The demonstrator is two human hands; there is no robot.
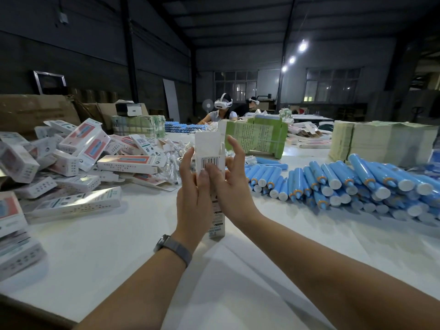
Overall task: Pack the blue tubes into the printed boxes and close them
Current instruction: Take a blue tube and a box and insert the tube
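**Box is up and open, tubes are off to the right**

The printed box (210,163) stands on end between both hands, long axis vertical, top flap up and mouth open. Left hand (194,186) grips its left side, thumb on the front below the barcode; right hand (232,177) cups the right edge, fingers fairly straight, so both are together on the box. Can't tell if a tube's inside yet. The blue tubes (333,182) lie heaped on the white table (119,246) to the right, nearer the right hand, so I'd guess that hand does the reaching. Finished boxes (71,158) are stacked on the left.
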